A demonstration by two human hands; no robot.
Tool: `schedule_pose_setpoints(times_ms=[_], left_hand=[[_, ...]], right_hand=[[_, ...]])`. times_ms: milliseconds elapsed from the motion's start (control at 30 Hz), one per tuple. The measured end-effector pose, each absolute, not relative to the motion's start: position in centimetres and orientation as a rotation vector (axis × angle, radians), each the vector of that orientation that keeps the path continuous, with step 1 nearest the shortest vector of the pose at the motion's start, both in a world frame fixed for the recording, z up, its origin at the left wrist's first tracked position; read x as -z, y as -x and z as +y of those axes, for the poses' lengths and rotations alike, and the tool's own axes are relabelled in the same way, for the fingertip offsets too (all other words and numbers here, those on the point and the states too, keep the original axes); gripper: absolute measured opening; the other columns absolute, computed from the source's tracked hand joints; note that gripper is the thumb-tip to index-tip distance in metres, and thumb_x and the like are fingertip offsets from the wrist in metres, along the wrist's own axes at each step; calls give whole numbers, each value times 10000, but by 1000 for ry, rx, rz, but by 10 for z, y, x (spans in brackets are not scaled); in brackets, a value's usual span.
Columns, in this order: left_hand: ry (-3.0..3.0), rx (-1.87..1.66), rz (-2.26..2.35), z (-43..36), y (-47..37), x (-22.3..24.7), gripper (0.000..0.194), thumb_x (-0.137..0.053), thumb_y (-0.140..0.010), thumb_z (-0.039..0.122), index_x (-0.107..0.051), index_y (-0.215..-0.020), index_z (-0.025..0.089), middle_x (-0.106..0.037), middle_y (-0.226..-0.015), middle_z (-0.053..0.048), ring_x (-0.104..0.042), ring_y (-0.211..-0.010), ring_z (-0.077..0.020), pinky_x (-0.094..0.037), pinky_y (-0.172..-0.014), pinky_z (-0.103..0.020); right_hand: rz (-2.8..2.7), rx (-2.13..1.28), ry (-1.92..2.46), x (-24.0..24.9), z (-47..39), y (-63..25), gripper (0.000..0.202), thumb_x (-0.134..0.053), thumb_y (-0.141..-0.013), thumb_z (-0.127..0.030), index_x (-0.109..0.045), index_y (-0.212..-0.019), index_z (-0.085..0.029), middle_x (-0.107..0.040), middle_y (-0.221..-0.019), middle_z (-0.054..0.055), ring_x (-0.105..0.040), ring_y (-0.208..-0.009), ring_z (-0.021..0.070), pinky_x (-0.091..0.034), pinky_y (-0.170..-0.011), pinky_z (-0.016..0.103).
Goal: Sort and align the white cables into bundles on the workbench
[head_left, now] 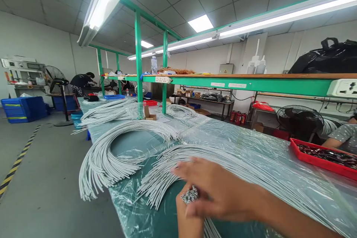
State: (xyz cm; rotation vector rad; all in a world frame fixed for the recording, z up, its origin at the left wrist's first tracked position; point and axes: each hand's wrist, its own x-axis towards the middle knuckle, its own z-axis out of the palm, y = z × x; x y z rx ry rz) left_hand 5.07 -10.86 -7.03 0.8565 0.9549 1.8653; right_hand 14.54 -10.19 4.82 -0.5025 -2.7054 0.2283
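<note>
My left hand point(189, 212) rises from the near edge, fist clenched around a small bundle of cables point(190, 195), cut ends pointing up. My right hand point(214, 189) reaches in from the right, forearm low over the table point(134, 208), palm down, fingers spread leftward over the bundle; I cannot tell whether it grips anything. The right hand hides most of the left fist, and the bundle's lower length runs off the frame's bottom edge. Just beyond the hands lies a curved heap of cables point(167, 171); further left lies a second arc point(111, 156). Right, a red tray point(323, 156) holds small dark parts, too small to identify. A co-worker's sleeve point(346, 135) is cut off at the right edge.
</note>
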Motion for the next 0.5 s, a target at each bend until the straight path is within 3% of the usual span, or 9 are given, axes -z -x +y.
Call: schedule_pose_setpoints(times_ms=[67, 133, 333, 500], left_hand=[[-872, -1822, 892, -113, -51, 66, 412, -719, -585, 409, -671, -890, 135, -454, -437, 32, -407, -392, -110, -332, -393, -221], [-867, -1810, 833, -117, -51, 62, 425, -722, -595, 367, -656, -927, 108, -424, -423, 58, -376, -373, -82, -307, -391, -197], [-858, -1898, 928, -119, -52, 60, 114, -685, -530, 215, -622, -572, 130, -583, -527, -14, -510, -527, -152, -412, -487, -231], [-905, -1839, 958, -117, -50, 66, 163, -685, -551, 234, -544, -507, 164, -508, -431, 14, -445, -423, -126, -368, -421, -237]], right_hand=[[-2590, -89, 544, -55, -102, -155, 599, -350, -891, -543, -242, -1394, -237, -288, -1433, 21, -223, -1321, 176, -123, -1115, 377], [-2555, 20, 534, -55, -103, -162, 553, -313, -920, -496, -200, -1404, -254, -260, -1443, 4, -179, -1334, 174, -97, -1117, 409], [-2789, -41, 462, -22, -111, -163, 524, -378, -923, -410, -310, -1365, -138, -393, -1369, 57, -251, -1310, 184, -107, -1115, 428], [-2771, -20, 482, -23, -114, -159, 537, -379, -912, -459, -349, -1346, -144, -363, -1380, 47, -208, -1323, 184, -87, -1107, 445]])
